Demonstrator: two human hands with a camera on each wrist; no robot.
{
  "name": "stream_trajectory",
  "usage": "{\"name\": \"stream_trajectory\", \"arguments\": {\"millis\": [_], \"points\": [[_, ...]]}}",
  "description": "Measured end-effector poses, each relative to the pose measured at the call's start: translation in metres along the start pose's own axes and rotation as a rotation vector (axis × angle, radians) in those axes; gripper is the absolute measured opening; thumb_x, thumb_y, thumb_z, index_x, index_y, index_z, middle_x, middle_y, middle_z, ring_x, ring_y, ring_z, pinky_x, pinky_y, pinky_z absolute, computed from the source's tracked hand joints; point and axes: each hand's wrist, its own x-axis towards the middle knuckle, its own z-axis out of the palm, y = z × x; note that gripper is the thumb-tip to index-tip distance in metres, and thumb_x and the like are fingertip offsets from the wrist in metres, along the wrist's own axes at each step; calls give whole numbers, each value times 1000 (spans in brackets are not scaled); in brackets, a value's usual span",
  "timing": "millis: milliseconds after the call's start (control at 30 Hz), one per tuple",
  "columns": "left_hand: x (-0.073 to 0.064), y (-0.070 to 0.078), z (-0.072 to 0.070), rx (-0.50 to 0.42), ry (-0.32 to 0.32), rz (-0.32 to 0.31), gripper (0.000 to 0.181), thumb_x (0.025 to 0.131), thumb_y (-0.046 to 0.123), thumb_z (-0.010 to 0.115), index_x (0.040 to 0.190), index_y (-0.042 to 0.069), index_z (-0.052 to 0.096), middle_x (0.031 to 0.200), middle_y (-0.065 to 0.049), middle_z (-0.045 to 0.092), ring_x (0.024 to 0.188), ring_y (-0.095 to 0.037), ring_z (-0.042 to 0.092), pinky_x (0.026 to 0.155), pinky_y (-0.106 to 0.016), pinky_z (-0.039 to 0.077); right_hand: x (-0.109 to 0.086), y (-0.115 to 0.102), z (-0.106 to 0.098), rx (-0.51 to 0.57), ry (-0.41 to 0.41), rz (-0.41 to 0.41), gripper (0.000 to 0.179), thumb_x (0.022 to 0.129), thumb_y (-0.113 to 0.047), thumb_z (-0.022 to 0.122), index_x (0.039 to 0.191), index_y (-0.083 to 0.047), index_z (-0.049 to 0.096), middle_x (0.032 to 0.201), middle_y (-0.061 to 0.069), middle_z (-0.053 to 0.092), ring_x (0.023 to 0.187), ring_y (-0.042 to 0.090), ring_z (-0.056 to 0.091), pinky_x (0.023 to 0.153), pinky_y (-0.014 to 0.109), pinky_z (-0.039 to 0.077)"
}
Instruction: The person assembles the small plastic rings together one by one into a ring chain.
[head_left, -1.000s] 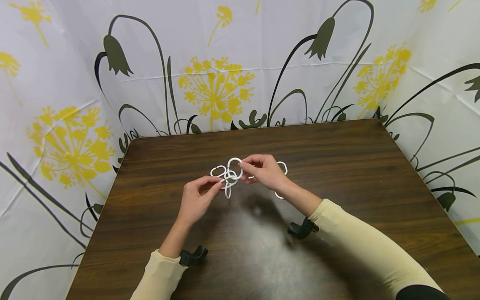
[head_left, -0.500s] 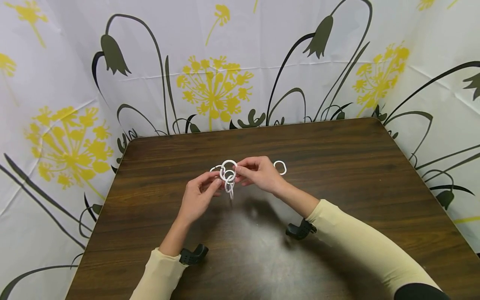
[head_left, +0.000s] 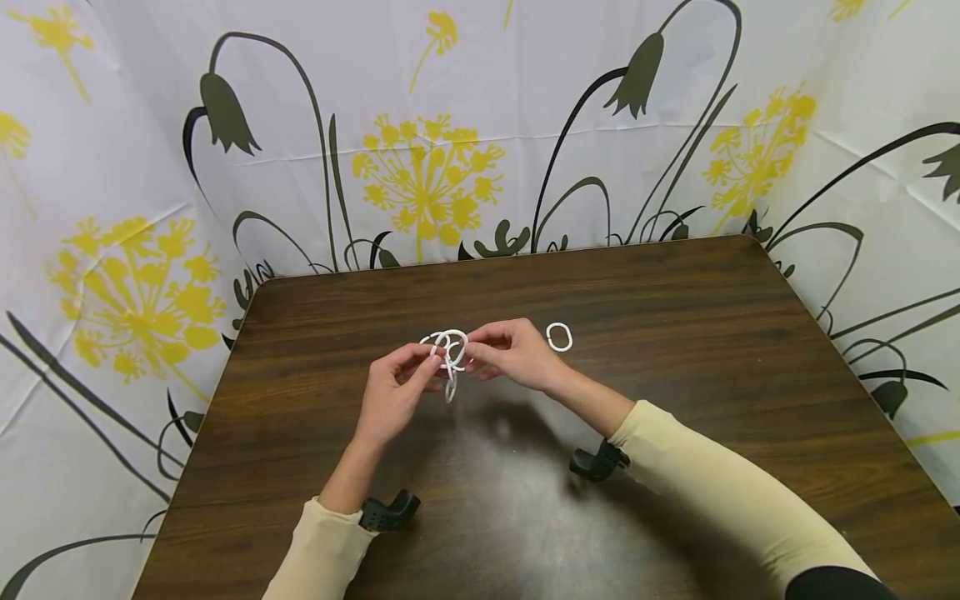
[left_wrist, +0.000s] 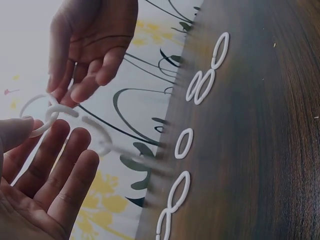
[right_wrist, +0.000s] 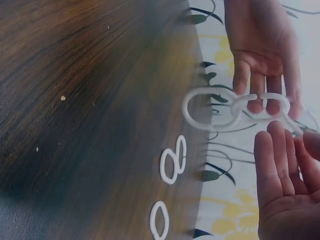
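White plastic chain links (head_left: 450, 390), joined together, hang between my two hands above the table. My left hand (head_left: 390, 396) pinches one link between thumb and fingers. Opposite it, my right hand (head_left: 517, 354) pinches a raised ring-shaped link (head_left: 463, 340) with thumb and index finger. In the right wrist view an oval link (right_wrist: 186, 109) dangles from another link that has a small gap in its side (right_wrist: 287, 102). In the left wrist view the left thumb presses on a link (left_wrist: 54, 119), and the other fingers extend beneath it. The fingers partly hide where the links meet.
A loose oval link (head_left: 572, 337) lies on the dark wooden table (head_left: 675, 333), right of the right hand. Several more white links (left_wrist: 178, 145) lie on the table in the left wrist view, some touching or overlapping. A flower-patterned curtain (head_left: 525, 108) stands behind the table.
My right hand has shifted a little left and down, toward the left hand. The raised link has come down and left with it, nearer the left fingertips. The left hand has barely moved.
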Motion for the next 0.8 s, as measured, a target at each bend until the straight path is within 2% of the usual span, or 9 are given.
{"name": "stream_trajectory", "arguments": {"millis": [67,133,333,467,533,633,800], "points": [[0,0,-1,-1,6,-3,19,95,5,63,108,-10,66,104,-26,67,80,-20,70,66,-34,60,2,4,-2,-39,-7,-15,18,92,-3,66,107,6,69,94,18,72,85,37,71,68,44,60],[0,0,-2,5,9,-6,20,95,5,63,108,-10,66,104,-25,67,80,-23,71,67,-33,60,4,11,-4,-161,-10,-54,16,92,-4,67,106,3,71,94,12,73,83,32,71,69,44,59],[0,0,-4,17,2,-16,20,96,5,62,108,-11,65,106,-32,64,80,-27,70,67,-34,60,8,41,-13,-751,-74,-246,17,90,-9,69,107,-6,74,96,1,70,87,16,66,79,36,55],[0,1,-5,23,2,-22,19,96,4,62,107,-10,66,105,-30,65,78,-27,69,67,-35,60,10,59,-16,-1093,-180,-380,25,91,-11,67,115,-8,70,108,3,64,99,17,63,83,35,53],[0,1,-5,33,-5,-25,19,96,5,62,108,-10,66,106,-28,66,79,-27,69,67,-35,60,12,66,-16,-1227,-215,-445,30,91,-12,66,121,-9,68,116,5,61,106,21,59,86,38,52],[1,2,-5,46,-10,-28,20,96,6,63,109,-9,66,106,-27,66,79,-23,69,67,-35,60,16,72,-13,-1347,-244,-493,36,93,-12,64,129,-9,63,127,8,58,116,25,54,90,42,49],[1,3,-6,49,-5,-21,20,96,6,62,109,-9,66,106,-31,65,78,-22,69,67,-37,60,22,78,-7,-1457,-271,-492,40,97,-17,58,137,-11,57,133,7,56,125,25,50,95,43,45]]}}
